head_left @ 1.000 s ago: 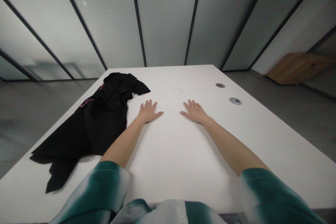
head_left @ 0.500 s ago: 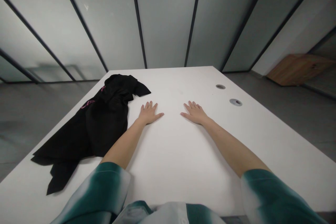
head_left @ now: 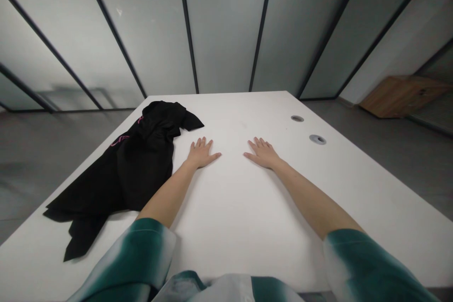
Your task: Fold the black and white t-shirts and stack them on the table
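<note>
Fingers (head_left: pixel 215 156) splayed wide on both hands. Has a rumpled black garment (head_left: pixel 143 165) with pink lettering lying along the left of the white bench (head_left: pixel 233 212). Rests the left hand (head_left: pixel 199 154) flat just right of it, the right hand (head_left: pixel 264 155) likewise, near two round inserts (head_left: pixel 317 142).
</note>
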Tool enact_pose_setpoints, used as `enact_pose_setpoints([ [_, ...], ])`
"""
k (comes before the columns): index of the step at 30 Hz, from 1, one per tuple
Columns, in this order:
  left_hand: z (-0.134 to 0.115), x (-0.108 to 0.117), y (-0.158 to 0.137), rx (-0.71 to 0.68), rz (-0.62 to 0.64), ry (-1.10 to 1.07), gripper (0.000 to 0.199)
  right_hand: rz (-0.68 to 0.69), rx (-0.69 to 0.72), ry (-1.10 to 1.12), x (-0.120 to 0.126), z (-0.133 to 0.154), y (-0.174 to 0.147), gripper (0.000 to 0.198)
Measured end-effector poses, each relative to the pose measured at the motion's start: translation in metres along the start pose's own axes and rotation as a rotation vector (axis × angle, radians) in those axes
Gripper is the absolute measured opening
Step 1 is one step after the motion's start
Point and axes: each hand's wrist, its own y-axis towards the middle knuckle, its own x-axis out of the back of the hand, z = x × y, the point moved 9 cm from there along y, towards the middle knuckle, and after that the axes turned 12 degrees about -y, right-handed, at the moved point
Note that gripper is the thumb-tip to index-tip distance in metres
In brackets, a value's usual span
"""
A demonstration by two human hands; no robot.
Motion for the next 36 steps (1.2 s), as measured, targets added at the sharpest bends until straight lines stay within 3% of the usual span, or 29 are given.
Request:
enact_pose_setpoints([
  [6, 0.002, 0.001, 0.0, 0.002, -0.036, -0.005, 0.093, -0.034, 0.005, 0.028, -0.001, 0.0, 0.001, 0.087],
  [10, 0.0, 0.008, 0.002, 0.013, -0.05, -0.014, 0.091, -0.088, -0.007, 0.066, 0.004, -0.003, -0.001, 0.074],
  [15, 0.006, 0.034, 0.018, 0.051, -0.079, -0.014, 0.063, -0.222, -0.001, 0.103, 0.018, -0.008, -0.002, 0.048],
  [18, 0.034, 0.069, 0.027, 0.123, -0.246, 0.008, 0.055, -0.285, -0.01, 0.138, 0.026, -0.012, -0.003, 0.039],
  [22, 0.087, 0.114, 0.019, 0.231, -0.535, 0.1, 0.063, -0.314, -0.02, 0.157, 0.029, -0.012, -0.004, 0.034],
  [25, 0.129, 0.123, 0.014, 0.365, -0.499, 0.11, 0.054, -0.322, -0.006, 0.15, 0.03, -0.009, -0.005, 0.032],
  [28, 0.148, 0.124, 0.014, 0.451, -0.469, 0.018, 0.035, -0.325, -0.004, 0.139, 0.031, -0.008, -0.005, 0.031],
  [30, 0.142, 0.122, 0.017, 0.45, -0.497, -0.093, 0.033, -0.331, -0.006, 0.138, 0.031, -0.009, -0.005, 0.031],
  [32, 0.12, 0.113, 0.025, 0.392, -0.518, -0.232, 0.031, -0.339, -0.012, 0.15, 0.031, -0.01, -0.004, 0.03],
  [36, 0.044, 0.069, 0.045, 0.171, -0.47, -0.608, 0.025, -0.371, -0.035, 0.236, 0.026, -0.016, 0.0, 0.029],
])
